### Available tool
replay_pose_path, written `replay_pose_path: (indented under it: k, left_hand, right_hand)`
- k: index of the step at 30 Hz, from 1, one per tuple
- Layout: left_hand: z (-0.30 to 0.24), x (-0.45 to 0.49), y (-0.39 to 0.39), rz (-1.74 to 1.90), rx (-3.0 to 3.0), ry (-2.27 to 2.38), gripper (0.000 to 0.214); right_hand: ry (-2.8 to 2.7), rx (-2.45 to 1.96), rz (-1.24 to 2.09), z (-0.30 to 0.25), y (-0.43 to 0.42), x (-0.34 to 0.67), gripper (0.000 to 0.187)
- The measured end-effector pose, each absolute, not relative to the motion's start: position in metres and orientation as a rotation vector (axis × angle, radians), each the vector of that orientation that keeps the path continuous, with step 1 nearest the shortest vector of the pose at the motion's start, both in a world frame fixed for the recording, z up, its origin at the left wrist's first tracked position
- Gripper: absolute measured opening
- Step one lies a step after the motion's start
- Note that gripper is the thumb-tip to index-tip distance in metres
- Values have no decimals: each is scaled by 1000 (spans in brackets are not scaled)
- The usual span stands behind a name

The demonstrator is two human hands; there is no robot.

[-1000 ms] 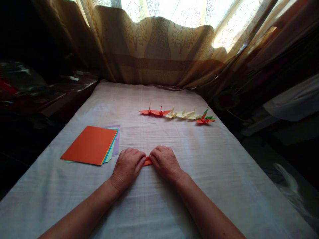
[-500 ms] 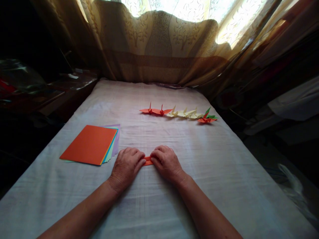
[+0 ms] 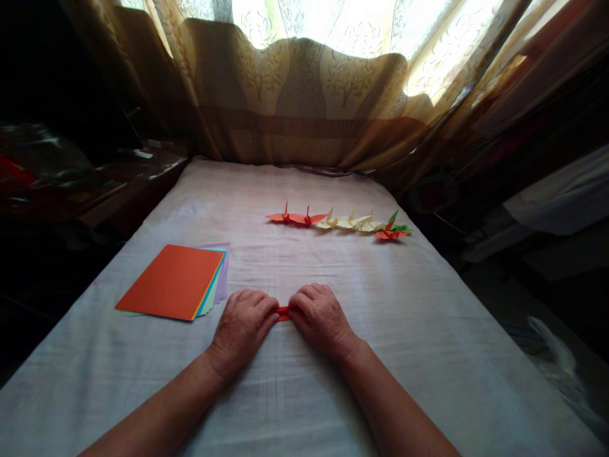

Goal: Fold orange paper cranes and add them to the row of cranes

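Note:
Between my hands a narrow folded strip of orange paper (image 3: 284, 313) shows just above the cloth. My left hand (image 3: 245, 324) pinches its left end, with thumb and fingertips pressed together. The right end is gripped the same way by my right hand (image 3: 320, 319). Both ends of the paper are hidden under my fingers. To the left of my left hand lies a fanned stack of square paper (image 3: 171, 282), orange on top, with yellow, blue, pale green and lilac edges showing.
A row of folded paper cranes stands farther back: red ones (image 3: 307, 219), cream ones (image 3: 351, 222), an orange one (image 3: 392, 235) and a green one (image 3: 402, 226). A pale cloth (image 3: 409, 355) covers the surface. Behind it hangs a patterned curtain (image 3: 304, 95).
The visible orange paper has become narrower and redder between my fingers. Both hands keep their grip in nearly the same place. The whole view has shifted slightly downward.

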State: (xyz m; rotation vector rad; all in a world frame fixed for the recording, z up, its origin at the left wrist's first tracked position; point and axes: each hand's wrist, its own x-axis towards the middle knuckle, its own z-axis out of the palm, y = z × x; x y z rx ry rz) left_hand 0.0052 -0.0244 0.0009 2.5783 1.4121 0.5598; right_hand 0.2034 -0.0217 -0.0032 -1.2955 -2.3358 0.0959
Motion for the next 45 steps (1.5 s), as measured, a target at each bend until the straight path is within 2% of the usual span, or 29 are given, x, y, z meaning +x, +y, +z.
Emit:
replay_pose_path:
  k: [17, 36, 39, 45]
  left_hand:
    - [-2, 5, -26, 660, 2636, 1357, 9]
    - [6, -4, -19, 611, 2381, 1355, 16]
    - [10, -4, -17, 642, 2265, 1390, 17]
    - [4, -6, -13, 687, 2272, 1436, 29]
  right_hand:
    - [-2285, -1168, -89, -7, -24, 205, 12]
    - [-2155, -1188, 145, -12, -22, 208, 12]
    - [-2035, -1191, 273, -13, -22, 208, 10]
    - [-1920, -1279, 494, -13, -22, 204, 20]
